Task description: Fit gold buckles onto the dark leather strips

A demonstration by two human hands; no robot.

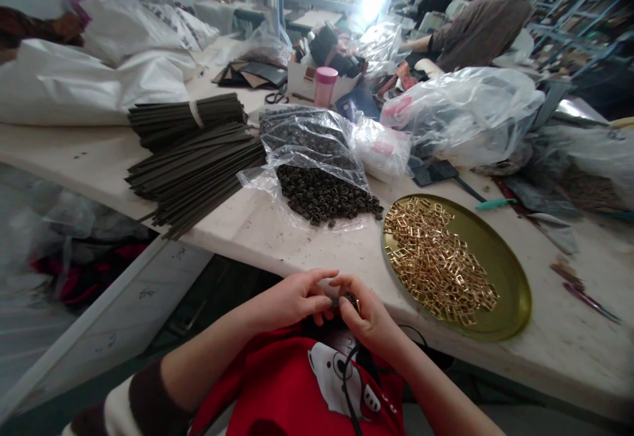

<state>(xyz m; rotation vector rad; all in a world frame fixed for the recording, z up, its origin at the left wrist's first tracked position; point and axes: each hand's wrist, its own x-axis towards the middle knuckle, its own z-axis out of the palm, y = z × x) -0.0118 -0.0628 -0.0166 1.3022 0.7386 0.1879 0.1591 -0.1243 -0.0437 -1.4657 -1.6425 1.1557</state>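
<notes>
My left hand and my right hand meet in front of my red top, just off the near edge of the table. Both hands are closed, with fingertips curled towards each other. Between the right thumb and fingers shows a small dark piece with a golden glint, mostly hidden by the fingers. What the left fingertips pinch cannot be made out. Nearest to the right hand is a round gold-coloured tray with a heap of small gold rectangular buckles. Small dark loops spill from a clear plastic bag beyond my hands.
Dark flat strips lie left, one bundle banded. Behind are a white sack, a pink-lidded cup and plastic bags. A turquoise-handled tool lies right. Another person is at the back right.
</notes>
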